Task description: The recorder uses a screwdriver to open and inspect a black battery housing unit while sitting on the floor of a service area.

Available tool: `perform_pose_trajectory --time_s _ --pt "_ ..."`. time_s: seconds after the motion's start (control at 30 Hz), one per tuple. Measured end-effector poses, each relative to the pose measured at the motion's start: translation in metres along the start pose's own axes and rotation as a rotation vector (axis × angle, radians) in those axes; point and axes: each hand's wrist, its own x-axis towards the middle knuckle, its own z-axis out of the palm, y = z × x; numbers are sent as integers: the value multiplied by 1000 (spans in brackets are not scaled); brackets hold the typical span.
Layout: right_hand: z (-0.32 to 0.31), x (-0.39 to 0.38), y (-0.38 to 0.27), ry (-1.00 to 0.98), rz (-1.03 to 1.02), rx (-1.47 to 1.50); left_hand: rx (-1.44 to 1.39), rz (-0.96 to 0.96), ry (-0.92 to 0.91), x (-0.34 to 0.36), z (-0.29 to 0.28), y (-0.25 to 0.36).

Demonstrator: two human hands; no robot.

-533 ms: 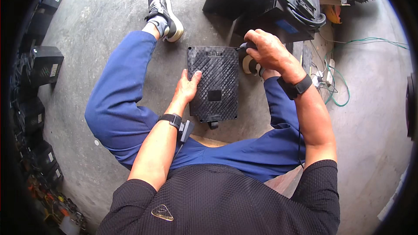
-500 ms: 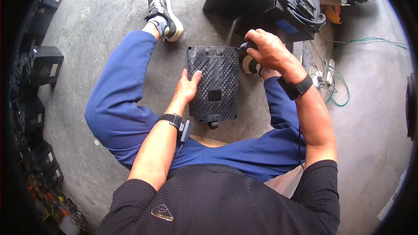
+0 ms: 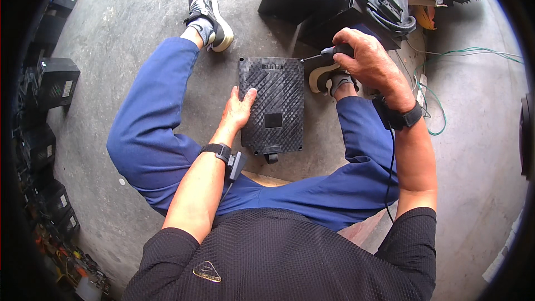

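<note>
A black rectangular case (image 3: 283, 92) with a ribbed face lies on the floor between my legs. A small strap or handle (image 3: 271, 158) sticks out at its near edge. My left hand (image 3: 238, 108) lies on the case's left side, thumb spread across the top face and the other fingers along the edge. In my right hand (image 3: 365, 58) is a screwdriver (image 3: 330, 53) with a dark handle. Its thin shaft slants left and its tip is at the case's far right corner. Whether a screw sits under the tip is too small to tell.
Large black boxes (image 3: 345, 5) with a handle and a coiled cable stand beyond the case. Green and white cables (image 3: 437, 92) lie on the floor at the right. Several black units (image 3: 57, 82) line the left side. My shoes flank the case.
My right hand has moved right and slightly nearer, tilting the screwdriver so that more of its shaft shows. The left hand keeps its hold on the case.
</note>
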Motion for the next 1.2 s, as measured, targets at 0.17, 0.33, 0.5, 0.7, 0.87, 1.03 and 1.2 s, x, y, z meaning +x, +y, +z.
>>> perform_pose_trajectory --time_s 0.17,0.33,0.5,0.7,0.87,1.03,1.2 --pt "-7 -1 -8 24 15 40 -21 19 34 4 -1 -9" --pt "-15 -6 -6 3 43 30 27 -21 -13 1 -3 1" --pt "-37 -11 -12 26 86 59 14 -6 11 -3 -1 12" --pt "-86 -29 -18 219 152 129 -40 -32 -27 -2 -3 10" --pt "-134 -49 -20 336 214 224 61 176 209 -12 -2 19" --pt "-148 -71 -22 364 281 442 -584 456 60 -32 -10 140" --pt "-120 -86 -13 365 236 765 -877 514 -358 -41 -11 213"
